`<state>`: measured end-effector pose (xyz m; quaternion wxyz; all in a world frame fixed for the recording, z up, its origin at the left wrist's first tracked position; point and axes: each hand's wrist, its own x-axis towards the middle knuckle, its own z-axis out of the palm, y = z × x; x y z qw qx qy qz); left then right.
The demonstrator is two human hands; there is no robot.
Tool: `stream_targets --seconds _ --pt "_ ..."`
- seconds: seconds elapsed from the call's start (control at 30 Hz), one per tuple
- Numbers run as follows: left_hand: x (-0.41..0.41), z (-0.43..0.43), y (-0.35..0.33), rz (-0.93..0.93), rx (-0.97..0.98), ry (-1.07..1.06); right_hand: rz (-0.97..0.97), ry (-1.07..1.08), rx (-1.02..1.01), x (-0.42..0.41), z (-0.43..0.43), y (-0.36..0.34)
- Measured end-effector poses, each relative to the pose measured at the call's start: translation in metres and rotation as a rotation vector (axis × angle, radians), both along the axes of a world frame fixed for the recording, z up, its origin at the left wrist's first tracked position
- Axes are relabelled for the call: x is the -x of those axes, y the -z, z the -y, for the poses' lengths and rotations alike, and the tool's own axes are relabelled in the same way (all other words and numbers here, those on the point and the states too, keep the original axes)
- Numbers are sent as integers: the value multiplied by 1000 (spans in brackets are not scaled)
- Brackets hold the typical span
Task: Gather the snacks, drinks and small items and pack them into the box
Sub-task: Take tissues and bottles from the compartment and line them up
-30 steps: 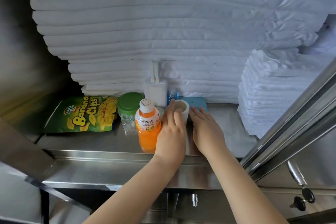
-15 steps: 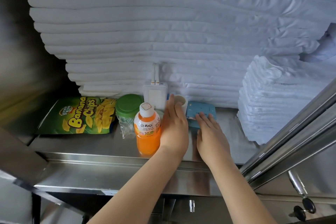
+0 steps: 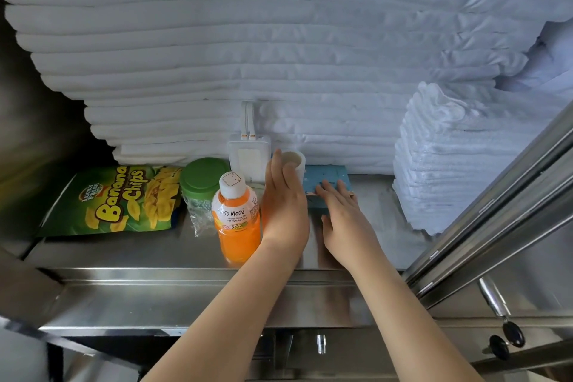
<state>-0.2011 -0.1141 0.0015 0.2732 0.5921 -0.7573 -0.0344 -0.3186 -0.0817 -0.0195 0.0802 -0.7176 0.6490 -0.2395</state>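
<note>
Left hand (image 3: pixel 283 201): on the cup (image 3: pixel 294 161), thumb against its left side, fingers over the near wall. That's a grasp, cup between thumb and fingers. Cup is white, upright, mouth up, standing on the steel shelf (image 3: pixel 381 214) at the far edge, touching the linen stack (image 3: pixel 279 56).

Right hand (image 3: pixel 344 217): released, fingers straight and flat. Fingertips lie on the near part of the blue pack (image 3: pixel 328 175), thumb out to the left over the shelf. Nothing gripped. Pack lies flat just right of the cup, its far edge at the linen.

Rest of the items, left to right along the shelf:
- chips bag (image 3: pixel 117 198), flat, far left, label up
- green-lid jar (image 3: pixel 203 178), just right of the bag, clear plastic wrap below the lid
- orange bottle (image 3: pixel 237 217), upright, white cap, nearest of the lot, touching or nearly touching my left hand's left edge
- power bank (image 3: pixel 248 161), white, standing against the linen behind the bottle, cable looped at its top

Towel stack (image 3: pixel 440 164), smaller, sits at the right end of the shelf, well apart from the pack. Keys (image 3: pixel 508 335) hang at lower right, below the shelf.
</note>
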Motion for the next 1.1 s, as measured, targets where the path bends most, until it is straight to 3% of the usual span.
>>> stream_targets --seconds 0.33,0.47,0.57,0.67,0.73,0.9,1.1 --pt "-2 -30 1 -36 42 -12 31 8 6 0 0 0" --pt "-26 -74 -5 -19 89 337 26 14 -74 1 1 -5" --pt "-58 -95 -4 -89 70 438 143 44 42 -12 -7 -11" --pt "-92 -103 2 -139 115 380 245 -10 282 -33 -19 -16" --pt "-112 -104 10 -138 143 279 260 -76 332 -44 -24 -16" --pt "-137 -95 21 -212 101 43 253 -276 116 -71 -30 -7" --pt "-131 -83 20 -363 -26 -25 376 -269 22 -82 -27 0"
